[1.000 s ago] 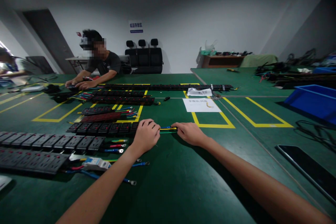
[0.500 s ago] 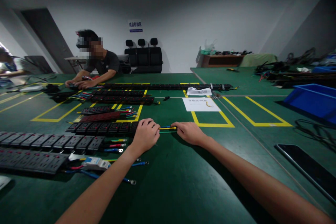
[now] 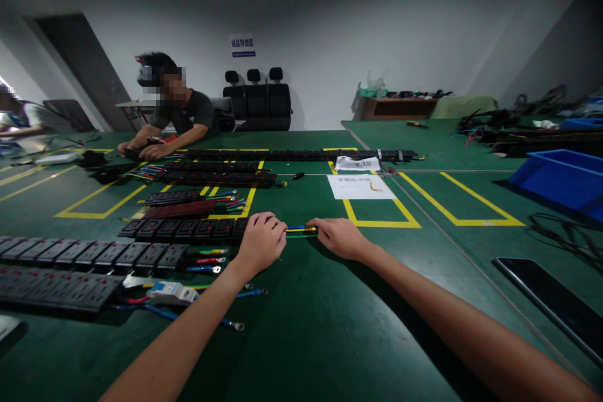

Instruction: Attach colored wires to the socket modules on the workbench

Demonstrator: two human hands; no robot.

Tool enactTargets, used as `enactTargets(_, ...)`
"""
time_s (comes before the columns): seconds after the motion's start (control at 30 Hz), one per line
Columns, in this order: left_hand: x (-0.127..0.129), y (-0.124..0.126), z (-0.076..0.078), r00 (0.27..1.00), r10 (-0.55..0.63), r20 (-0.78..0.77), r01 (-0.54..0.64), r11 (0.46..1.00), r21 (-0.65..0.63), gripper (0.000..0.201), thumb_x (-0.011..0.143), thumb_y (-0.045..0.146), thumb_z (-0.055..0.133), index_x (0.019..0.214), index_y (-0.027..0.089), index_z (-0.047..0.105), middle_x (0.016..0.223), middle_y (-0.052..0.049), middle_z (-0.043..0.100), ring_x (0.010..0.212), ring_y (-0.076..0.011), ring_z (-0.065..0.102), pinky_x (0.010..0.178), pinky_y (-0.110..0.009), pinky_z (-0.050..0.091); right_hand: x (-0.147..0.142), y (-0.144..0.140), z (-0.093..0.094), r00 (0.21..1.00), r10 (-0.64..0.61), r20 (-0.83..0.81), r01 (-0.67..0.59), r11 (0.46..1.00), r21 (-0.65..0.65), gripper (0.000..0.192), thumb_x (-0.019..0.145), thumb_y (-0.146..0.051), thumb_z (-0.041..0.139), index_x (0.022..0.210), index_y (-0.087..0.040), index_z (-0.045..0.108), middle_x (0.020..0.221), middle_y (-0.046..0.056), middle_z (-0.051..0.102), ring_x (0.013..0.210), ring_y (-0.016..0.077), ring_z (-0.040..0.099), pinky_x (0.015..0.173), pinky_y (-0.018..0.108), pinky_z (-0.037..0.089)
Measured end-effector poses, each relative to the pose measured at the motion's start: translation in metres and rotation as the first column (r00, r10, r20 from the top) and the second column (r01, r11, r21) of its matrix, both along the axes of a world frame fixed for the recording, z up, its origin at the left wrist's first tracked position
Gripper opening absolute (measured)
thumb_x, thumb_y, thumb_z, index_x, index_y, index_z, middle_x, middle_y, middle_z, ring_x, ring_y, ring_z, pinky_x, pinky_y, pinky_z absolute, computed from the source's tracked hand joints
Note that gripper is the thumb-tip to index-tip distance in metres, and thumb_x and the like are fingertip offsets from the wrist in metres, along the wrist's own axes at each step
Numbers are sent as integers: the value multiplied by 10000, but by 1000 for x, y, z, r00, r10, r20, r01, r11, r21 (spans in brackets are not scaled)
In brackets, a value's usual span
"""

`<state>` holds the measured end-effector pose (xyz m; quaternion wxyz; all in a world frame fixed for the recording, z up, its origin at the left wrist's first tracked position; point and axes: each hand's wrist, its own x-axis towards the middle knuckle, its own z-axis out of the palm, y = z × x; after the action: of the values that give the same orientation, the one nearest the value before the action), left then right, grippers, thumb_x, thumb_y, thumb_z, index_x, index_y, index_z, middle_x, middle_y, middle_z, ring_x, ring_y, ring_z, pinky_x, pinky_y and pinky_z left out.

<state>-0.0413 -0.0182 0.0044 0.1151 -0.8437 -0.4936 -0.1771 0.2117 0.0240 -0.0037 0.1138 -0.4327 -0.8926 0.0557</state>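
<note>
My left hand (image 3: 260,243) rests on the green table, fingers closed over the right end of a black socket strip (image 3: 183,228) where its wires come out. My right hand (image 3: 340,237) lies a short way to the right and pinches the far end of those wires (image 3: 299,230), a blue, a yellow and a green one stretched between both hands.
More black socket strips (image 3: 70,254) with red, green and blue lugged wires lie at the left. A white sheet (image 3: 360,187) sits beyond. A blue bin (image 3: 563,181) and a dark flat panel (image 3: 551,301) are at the right. A person works at the far left (image 3: 176,113).
</note>
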Motion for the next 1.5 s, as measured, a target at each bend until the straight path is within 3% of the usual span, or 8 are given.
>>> enactTargets(1.5, -1, 2, -2, 1000, -7, -20, 7, 1000, 17, 238, 1001, 255, 519, 1064, 190, 739, 1094, -88, 754, 1187, -306, 594, 1029, -524, 444, -1, -1, 4, 1000, -1, 2, 1, 1000, -17, 404, 1039, -259, 416, 1355, -236, 667, 1167, 67, 780, 933, 213, 729, 804, 295, 463)
